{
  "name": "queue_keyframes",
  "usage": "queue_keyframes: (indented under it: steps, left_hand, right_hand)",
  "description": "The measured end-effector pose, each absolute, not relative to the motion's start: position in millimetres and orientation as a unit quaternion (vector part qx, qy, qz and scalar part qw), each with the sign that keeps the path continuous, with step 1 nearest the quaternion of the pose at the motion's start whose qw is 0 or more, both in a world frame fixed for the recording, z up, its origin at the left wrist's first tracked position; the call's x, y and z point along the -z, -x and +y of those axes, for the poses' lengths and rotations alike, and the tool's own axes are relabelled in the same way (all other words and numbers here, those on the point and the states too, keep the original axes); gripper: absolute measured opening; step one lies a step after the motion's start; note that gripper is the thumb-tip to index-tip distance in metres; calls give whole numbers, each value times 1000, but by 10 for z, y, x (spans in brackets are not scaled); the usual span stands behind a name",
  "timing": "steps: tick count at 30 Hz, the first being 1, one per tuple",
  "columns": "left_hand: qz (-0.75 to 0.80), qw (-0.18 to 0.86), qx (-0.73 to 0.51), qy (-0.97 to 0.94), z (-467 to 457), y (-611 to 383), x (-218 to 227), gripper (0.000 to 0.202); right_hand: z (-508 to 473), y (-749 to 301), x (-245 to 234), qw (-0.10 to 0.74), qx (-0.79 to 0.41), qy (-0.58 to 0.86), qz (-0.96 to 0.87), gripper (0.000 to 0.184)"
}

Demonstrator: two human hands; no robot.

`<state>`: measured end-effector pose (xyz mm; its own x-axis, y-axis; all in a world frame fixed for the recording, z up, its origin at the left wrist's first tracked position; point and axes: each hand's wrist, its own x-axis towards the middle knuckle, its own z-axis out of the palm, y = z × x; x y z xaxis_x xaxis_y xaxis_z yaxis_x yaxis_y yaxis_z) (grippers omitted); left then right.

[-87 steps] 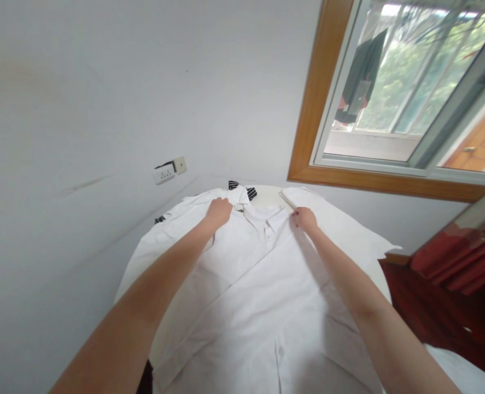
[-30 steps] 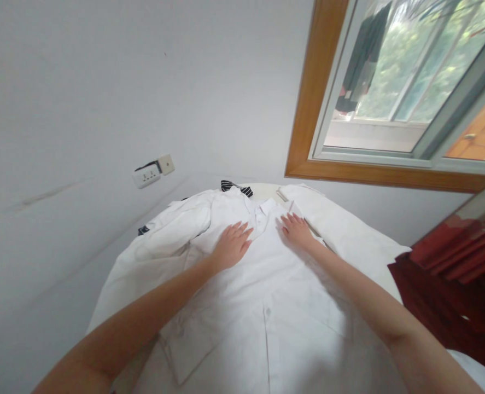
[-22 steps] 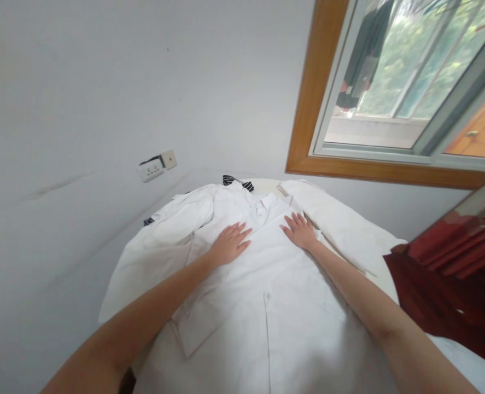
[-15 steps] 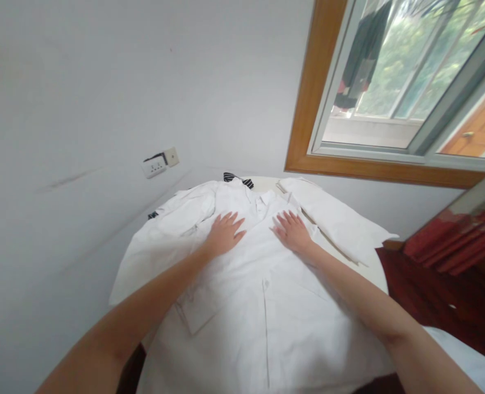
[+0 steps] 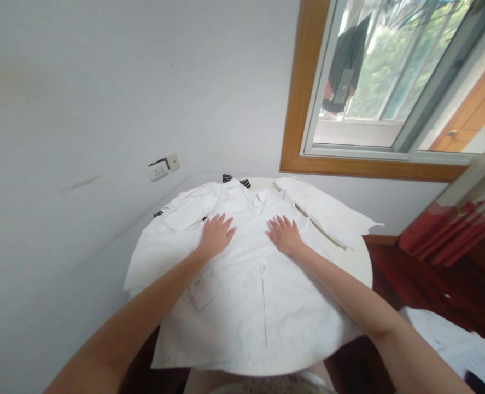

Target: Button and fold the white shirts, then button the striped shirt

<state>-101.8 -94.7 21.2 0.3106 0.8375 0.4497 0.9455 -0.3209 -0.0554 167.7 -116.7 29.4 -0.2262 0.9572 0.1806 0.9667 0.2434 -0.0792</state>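
Observation:
A white shirt [image 5: 242,295] lies spread over a round white table [image 5: 359,268], its collar toward the wall and its hem draping at the near edge. My left hand [image 5: 216,236] rests flat on the left part of the chest, fingers spread. On the right part of the chest my right hand [image 5: 284,235] lies palm down, fingers apart. One sleeve [image 5: 203,290] is folded across the shirt's left side, partly under my left forearm. Another white garment [image 5: 168,235] lies to the left, and a folded white cloth piece [image 5: 324,208] to the right.
Black-and-white striped fabric [image 5: 236,180] sits at the table's far edge. A wall socket [image 5: 158,171] is at the back left, and a wood-framed window [image 5: 369,167] at the back right. A red and white curtain [image 5: 434,230] hangs right; white cloth [image 5: 451,339] lies low right.
Both hands have slid slightly toward me over the shirt and remain flat. The view has shifted, so more of the hem and table's near edge shows.

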Motion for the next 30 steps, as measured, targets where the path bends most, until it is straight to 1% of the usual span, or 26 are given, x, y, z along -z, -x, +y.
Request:
queue_keyframes:
  steps: [2, 4, 8, 12, 17, 20, 22, 24, 27, 30]
  left_hand:
    - [-523, 141, 171, 823, -1159, 929, -199, 46]
    - [-497, 123, 161, 844, -1341, 868, -133, 46]
    - [-495, 118, 154, 847, -1509, 872, -2, 50]
    - [-505, 133, 152, 839, -1570, 1020, 17, 51]
    - [-456, 148, 162, 863, -1785, 1294, -68, 43]
    - [-446, 156, 168, 865, -1960, 1303, -184, 39]
    - [-436, 147, 173, 871, -2093, 1179, -251, 39]
    - [-425, 121, 175, 880, -2238, 990, -272, 40]
    - [-425, 92, 161, 886, -2436, 758, -210, 44]
    - [-413, 79, 137, 897, -2543, 739, -135, 48]
  right_hand:
    - [-1321, -1534, -305, 109, 23, 590, -800, 57]
    - [-1445, -1401, -278, 106, 7, 580, -808, 59]
    - [-1553, -1342, -175, 106, 10, 577, -810, 64]
    - [-1616, -1675, -109, 107, 34, 592, -798, 62]
    - [-1784, -2292, -90, 97, 53, 618, -779, 57]
    - [-1908, -2404, -138, 96, 55, 633, -766, 54]
    - [-2024, -2281, -189, 106, 62, 634, -763, 54]
    - [-2181, -2037, -226, 116, 60, 604, -786, 53]
    - [-2457, -1672, -219, 113, 35, 547, -829, 54]
    - [-2671, -1581, -180, 103, 18, 533, -839, 55]
